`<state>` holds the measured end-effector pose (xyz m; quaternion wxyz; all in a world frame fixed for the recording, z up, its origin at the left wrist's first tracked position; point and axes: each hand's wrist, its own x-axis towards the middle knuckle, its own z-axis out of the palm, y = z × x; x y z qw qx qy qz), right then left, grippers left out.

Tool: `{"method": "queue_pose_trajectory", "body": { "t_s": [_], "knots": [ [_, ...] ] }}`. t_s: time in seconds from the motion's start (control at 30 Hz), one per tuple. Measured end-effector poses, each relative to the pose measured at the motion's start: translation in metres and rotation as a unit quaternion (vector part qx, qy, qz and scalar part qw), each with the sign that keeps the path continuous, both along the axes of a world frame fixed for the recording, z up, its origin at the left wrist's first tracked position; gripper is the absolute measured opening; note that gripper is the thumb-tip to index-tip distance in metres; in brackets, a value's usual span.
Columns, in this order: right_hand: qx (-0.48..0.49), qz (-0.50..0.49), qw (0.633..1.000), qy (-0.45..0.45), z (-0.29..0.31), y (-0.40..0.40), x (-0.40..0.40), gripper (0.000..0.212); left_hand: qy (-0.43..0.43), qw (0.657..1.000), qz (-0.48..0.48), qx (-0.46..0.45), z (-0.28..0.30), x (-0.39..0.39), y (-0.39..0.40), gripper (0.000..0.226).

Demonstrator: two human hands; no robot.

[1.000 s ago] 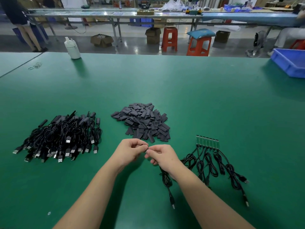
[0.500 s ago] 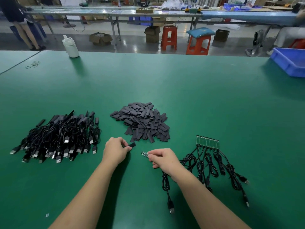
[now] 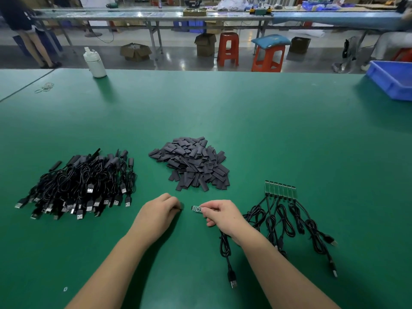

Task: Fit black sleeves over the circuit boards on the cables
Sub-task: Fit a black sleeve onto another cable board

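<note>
My right hand [image 3: 220, 214] pinches a small green circuit board [image 3: 196, 208] that sticks out to the left; its black cable [image 3: 224, 246] trails under my wrist to a USB plug. My left hand [image 3: 159, 211] rests on the table just left of the board, fingers curled round a black sleeve [image 3: 182, 206] of which only the tip shows. A small gap separates sleeve and board. A heap of black sleeves [image 3: 194, 163] lies beyond my hands. Several bare boards [image 3: 279, 188] on cables lie in a row at the right. A pile of sleeved cables [image 3: 82, 184] sits at the left.
The green table [image 3: 267, 121] carries a white bottle [image 3: 95, 63] at the far left, some rubber bands [image 3: 44, 86] and a blue bin [image 3: 392, 79] at the far right. Orange stools [image 3: 228, 49] and a standing person [image 3: 26, 30] are beyond the table.
My hands were together a second ago and have drawn apart. The left hand moved left with the sleeve, which is now tucked deeper in its fingers. The board shows bare at my right fingertips.
</note>
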<state>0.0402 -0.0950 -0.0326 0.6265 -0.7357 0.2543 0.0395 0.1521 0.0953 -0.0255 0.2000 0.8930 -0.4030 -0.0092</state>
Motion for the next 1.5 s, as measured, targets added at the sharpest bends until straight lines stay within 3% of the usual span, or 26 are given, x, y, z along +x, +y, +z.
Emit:
{"method": "queue_pose_trajectory", "body": {
  "t_s": [0.17,0.37,0.63,0.7,0.77,0.9,1.0,1.33,1.5],
  "knots": [
    [-0.001,0.002,1.000,0.003,0.001,0.000,0.000,0.014,0.005,0.998,-0.042,0.055,-0.001,-0.005,0.001,0.016],
    [0.009,-0.003,1.000,0.002,0.000,-0.001,0.000,0.014,0.032,0.998,0.000,0.061,-0.001,0.002,0.005,0.020],
    [0.014,-0.001,1.000,0.003,0.001,-0.001,0.000,0.012,-0.006,0.980,-0.001,0.198,0.002,0.022,0.001,0.020],
    [0.013,-0.002,1.000,0.007,0.002,0.000,0.000,0.012,0.006,0.989,0.007,0.147,0.005,0.018,0.002,0.023],
    [0.018,-0.008,1.000,0.008,0.004,0.001,0.000,0.012,0.083,0.995,0.031,0.035,0.009,0.009,0.003,0.021],
    [0.045,-0.039,0.998,-0.012,0.012,0.002,0.002,0.014,0.306,0.947,0.076,-0.060,0.017,-0.013,-0.009,0.030],
    [0.087,-0.056,0.994,-0.034,0.015,0.003,0.002,0.013,0.413,0.905,0.055,-0.089,0.016,-0.025,-0.017,0.031],
    [0.095,-0.069,0.992,-0.048,0.013,0.001,-0.007,0.012,0.500,0.855,0.037,-0.131,0.014,-0.033,-0.027,0.028],
    [0.088,-0.070,0.992,-0.051,0.012,0.002,-0.006,0.007,0.477,0.865,0.049,-0.148,0.009,-0.033,-0.029,0.018]
  ]
}}
